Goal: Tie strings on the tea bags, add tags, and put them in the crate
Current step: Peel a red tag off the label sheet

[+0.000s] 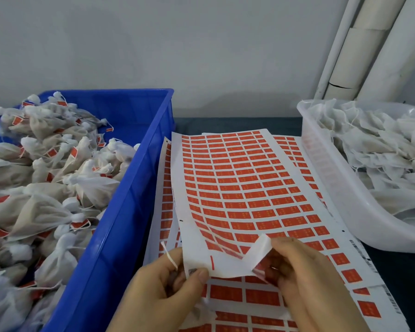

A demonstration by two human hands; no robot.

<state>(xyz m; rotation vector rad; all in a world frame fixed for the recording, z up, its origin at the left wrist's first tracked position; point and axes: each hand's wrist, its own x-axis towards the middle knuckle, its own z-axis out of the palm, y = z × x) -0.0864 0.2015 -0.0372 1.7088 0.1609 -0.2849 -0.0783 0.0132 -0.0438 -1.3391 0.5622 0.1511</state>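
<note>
A sheet of red tag stickers (237, 188) lies on top of other sheets between two containers. My left hand (163, 291) pinches the sheet's near left corner, with a white string (169, 256) running over its fingers; a white tea bag shows partly under the hand. My right hand (304, 281) pinches the lifted near edge of the sheet at a red tag (261, 265). The blue crate (130, 212) on the left holds several tied tea bags with red tags (46, 188). A white basket (340, 183) on the right holds untied tea bags (374, 144).
More sticker sheets (249, 300) lie under the top one on a dark table (225, 123). A grey wall stands behind. White pipes and cardboard tubes (359, 44) lean at the back right.
</note>
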